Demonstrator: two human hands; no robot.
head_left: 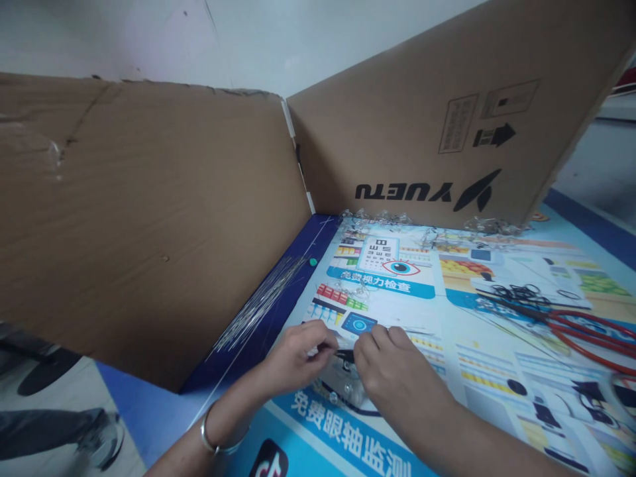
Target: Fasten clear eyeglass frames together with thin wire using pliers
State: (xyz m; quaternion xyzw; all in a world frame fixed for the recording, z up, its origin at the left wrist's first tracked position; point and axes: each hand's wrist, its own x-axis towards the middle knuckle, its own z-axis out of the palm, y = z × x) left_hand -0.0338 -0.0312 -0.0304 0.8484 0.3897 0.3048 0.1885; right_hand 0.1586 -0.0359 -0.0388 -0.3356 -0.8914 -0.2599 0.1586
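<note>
My left hand and my right hand meet over a printed poster laid on the table. Both pinch a small dark part between their fingertips; I cannot make out what it is. Right under the hands lies a small clear plastic piece. A silver bracelet sits on my left wrist.
Brown cardboard sheets stand as walls at the left and at the back. A bundle of thin metal wires lies by the left wall. Black rings and red cords lie at the right. Clear bits line the back wall.
</note>
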